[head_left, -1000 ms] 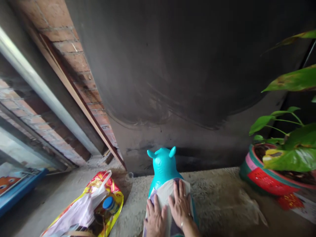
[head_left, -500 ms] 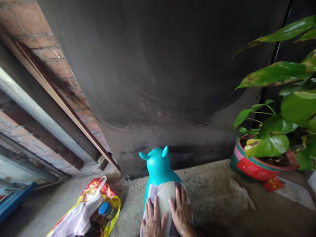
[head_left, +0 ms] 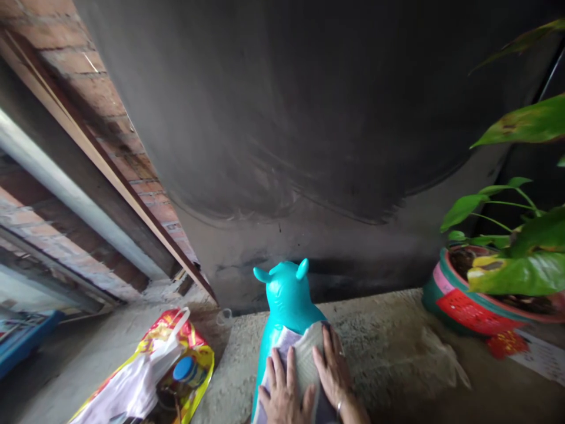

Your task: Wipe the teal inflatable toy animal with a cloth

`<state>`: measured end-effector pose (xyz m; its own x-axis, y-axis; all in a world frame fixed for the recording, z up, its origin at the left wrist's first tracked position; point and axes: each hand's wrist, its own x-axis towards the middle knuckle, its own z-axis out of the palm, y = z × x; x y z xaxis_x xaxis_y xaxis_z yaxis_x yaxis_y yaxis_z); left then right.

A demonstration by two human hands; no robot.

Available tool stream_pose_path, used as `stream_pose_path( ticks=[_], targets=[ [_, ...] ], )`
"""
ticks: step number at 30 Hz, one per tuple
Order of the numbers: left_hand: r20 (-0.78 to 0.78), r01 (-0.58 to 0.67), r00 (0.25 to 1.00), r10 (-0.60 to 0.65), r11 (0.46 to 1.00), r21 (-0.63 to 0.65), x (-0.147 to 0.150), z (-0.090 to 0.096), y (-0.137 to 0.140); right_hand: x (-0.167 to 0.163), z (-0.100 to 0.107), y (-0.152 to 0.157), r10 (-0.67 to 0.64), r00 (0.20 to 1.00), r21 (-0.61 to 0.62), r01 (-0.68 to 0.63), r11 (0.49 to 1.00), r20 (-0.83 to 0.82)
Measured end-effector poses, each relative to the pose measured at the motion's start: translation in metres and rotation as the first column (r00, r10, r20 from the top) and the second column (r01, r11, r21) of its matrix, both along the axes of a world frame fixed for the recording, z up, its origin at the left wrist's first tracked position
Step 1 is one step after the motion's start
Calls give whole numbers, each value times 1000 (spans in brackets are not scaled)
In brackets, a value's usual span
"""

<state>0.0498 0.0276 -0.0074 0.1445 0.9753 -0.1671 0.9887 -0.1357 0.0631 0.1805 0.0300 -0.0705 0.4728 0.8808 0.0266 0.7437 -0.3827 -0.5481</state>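
A turquoise animal-shaped toy (head_left: 288, 291) with two small ears stands in the lower middle, its head toward the dark panel. Over its back lies a cloth (head_left: 308, 353) in pale grey and lilac. My left hand (head_left: 285, 391) rests flat on the cloth's left part, fingers spread. On the right part lies my right hand (head_left: 334, 371), fingers stretched forward, with a ring and a bracelet showing. The toy's lower body is hidden beneath the cloth, my hands and the frame's bottom edge.
Left of the toy, a red and yellow bag (head_left: 200, 347) holds a blue-lidded jar (head_left: 188, 370). A potted plant (head_left: 477, 303) stands at right, near crumpled clear plastic (head_left: 441, 353). A dark panel (head_left: 282, 147) rises behind. Blue tray (head_left: 33, 344) at far left.
Both hands have shifted slightly right on the toy's back. The cloth's front edge now looks more uneven. The view has turned a little, putting the plant farther right.
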Motion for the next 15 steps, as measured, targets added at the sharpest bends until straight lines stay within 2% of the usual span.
stream_pose_path(
  ticks=[4, 7, 11, 15],
  targets=[
    [50, -18, 999, 19, 999, -31, 8, 2, 28, 10, 17, 42, 67, 998, -72, -66, 995, 19],
    [52, -14, 998, 17, 998, -58, 10, 7, 38, 8, 22, 50, 42, 998, -76, -39, 996, 36],
    [76, -4, 997, 12, 995, -105, 5, 20, 35, -1, 28, 25, 22, 998, -95, -16, 995, 61],
    [133, 81, 989, -61, 985, -152, -14, 25, 8, -23, 20, -30, 14, 983, -74, 0, 997, 185]
  ],
)
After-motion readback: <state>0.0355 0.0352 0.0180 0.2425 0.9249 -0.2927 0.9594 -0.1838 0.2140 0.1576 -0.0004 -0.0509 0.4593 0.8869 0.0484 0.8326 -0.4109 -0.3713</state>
